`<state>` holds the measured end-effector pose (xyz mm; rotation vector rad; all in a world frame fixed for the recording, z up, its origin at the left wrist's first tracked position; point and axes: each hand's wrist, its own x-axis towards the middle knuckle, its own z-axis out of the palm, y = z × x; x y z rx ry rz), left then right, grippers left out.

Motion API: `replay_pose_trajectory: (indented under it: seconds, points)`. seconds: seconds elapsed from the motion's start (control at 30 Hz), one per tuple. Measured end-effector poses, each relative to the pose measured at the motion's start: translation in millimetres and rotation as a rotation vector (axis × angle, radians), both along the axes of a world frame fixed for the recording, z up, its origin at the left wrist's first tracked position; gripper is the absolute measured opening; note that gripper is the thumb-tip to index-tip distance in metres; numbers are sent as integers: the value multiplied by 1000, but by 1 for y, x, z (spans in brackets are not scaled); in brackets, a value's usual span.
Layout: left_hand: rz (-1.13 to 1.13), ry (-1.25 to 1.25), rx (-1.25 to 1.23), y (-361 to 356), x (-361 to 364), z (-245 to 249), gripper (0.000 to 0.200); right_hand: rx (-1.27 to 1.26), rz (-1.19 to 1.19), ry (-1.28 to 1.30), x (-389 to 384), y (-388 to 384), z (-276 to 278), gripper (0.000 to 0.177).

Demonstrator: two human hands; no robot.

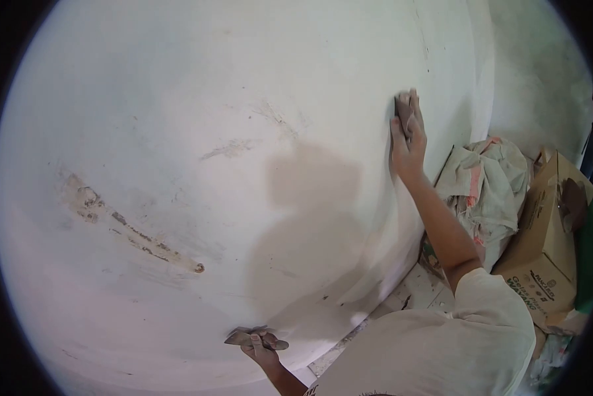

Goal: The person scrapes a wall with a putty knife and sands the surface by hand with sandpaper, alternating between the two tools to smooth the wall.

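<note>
My right hand [410, 142] presses against the white wall [349, 79] at the upper right. Its fingers are closed around a small dark brown folded piece that looks like sandpaper [405, 111]. Lower down, my left hand [262, 348] grips a putty knife [237, 338], its dull blade pointing left and close to the wall surface. A rough gouged strip [141, 239] with exposed brown material runs diagonally across the wall at left. Faint scuffed patches [233, 148] mark the wall near the middle, and a shadow falls below them.
Beside the wall's foot at right lie a dusty whitish sack [491, 188] with red stripes and an open cardboard box [540, 251] with printing. Pale floor tiles [418, 290] show between wall and sack. Something green [590, 257] stands behind the box.
</note>
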<state>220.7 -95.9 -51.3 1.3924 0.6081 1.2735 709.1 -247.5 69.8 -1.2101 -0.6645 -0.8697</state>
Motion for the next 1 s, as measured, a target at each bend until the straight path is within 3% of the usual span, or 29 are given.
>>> replay_pose_trajectory:
  seconds: [0.2, 0.3, 0.47, 0.53, 0.6, 0.73, 0.77, 0.8, 0.83, 0.87, 1.0]
  points:
    - [48, 15, 17, -2, 2, 2, 41, 82, 18, -220, 12, 8, 122, 28]
    - [84, 33, -24, -1, 1, -1, 43, 10, 0, -374, -14, 18, 148, 40]
    - [81, 128, -30, -3, -5, 2, 45, -365, 32, -608, -90, 30, 125, 53]
    - [114, 134, -21, -3, -4, 1, 46, -595, 24, -870, -100, 32, 96, 60]
    - [127, 142, -19, -2, -4, 0, 47, -596, -130, -1274, -93, 37, 86, 57]
    - [109, 176, -21, -3, -6, 2, 50, -702, -76, -1169, -36, 8, 126, 52]
    - [100, 187, -22, -4, -6, 2, 51, -556, -192, -1129, -7, 9, 132, 49]
    - [102, 186, -36, -3, -7, 1, 51, -450, -75, -913, -4, -3, 143, 47]
    - [103, 188, -51, -3, -8, -1, 51, -359, -155, -806, 13, -11, 143, 42]
    - [106, 187, -65, -2, -8, -3, 52, -184, -90, -563, 17, -9, 136, 40]
    - [91, 182, 84, 10, -12, -19, 47, 47, -64, -191, 56, -13, 64, 33]
